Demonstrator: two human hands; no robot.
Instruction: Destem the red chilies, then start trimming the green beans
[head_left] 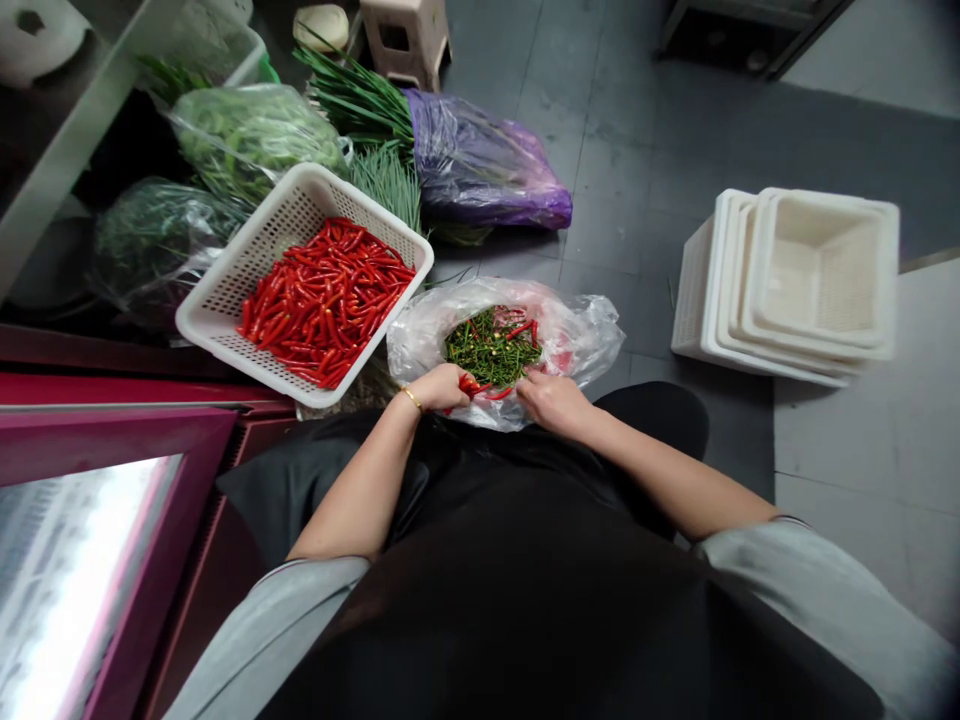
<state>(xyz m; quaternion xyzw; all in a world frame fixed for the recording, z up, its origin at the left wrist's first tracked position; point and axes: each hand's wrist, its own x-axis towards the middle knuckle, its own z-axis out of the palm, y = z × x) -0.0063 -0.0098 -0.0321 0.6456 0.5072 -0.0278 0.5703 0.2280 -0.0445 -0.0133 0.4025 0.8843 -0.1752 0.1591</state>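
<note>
A clear plastic bag (427, 335) lies open in front of my lap, holding green stems (491, 345) and a few red chilies. At the bag's near left edge, my left hand (442, 388), with a gold bracelet at its wrist, is closed around red chilies (469, 384). My right hand (551, 400) is at the near right edge, its fingers pinched together beside a red chili; what they hold is too small to make out. Left of the bag, a white perforated basket (217, 315) contains a heap of red chilies (326, 300).
Bagged green vegetables (255, 135) and a purple bag (487, 165) of long greens lie beyond the basket. Stacked white baskets (817, 270) stand on the right. A stool (405, 40) is at the top, and a magenta-framed appliance (150, 500) at the lower left.
</note>
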